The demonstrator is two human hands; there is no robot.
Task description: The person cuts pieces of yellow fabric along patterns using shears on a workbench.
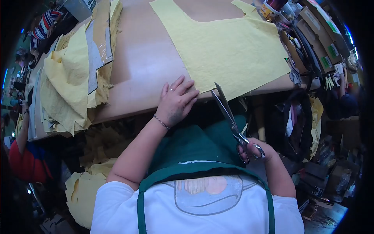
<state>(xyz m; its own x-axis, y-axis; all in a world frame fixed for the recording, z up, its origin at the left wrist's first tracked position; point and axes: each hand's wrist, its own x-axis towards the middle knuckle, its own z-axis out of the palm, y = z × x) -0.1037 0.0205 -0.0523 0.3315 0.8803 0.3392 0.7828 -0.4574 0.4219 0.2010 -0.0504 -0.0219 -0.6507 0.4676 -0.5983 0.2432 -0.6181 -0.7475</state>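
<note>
A large piece of yellow fabric [233, 50] lies flat across the table, its lower edge reaching the table's near edge. My left hand [178, 99] rests with fingers extended on the tabletop, fingertips at the fabric's lower left corner. A ring and a bracelet show on that hand and wrist. Held in my right hand [255, 150] is a pair of metal scissors [228, 111], fingers through the handles. Its blades are slightly apart and point up at the fabric's near edge; I cannot tell whether they touch it.
Stacked yellow fabric pieces [68, 78] with a grey-edged cardboard template [97, 46] lie on the table's left. Cardboard boxes [315, 35] and a tub [269, 9] stand at the right. A dark open bag [292, 124] hangs below the edge. Another person's arm [23, 128] is at far left.
</note>
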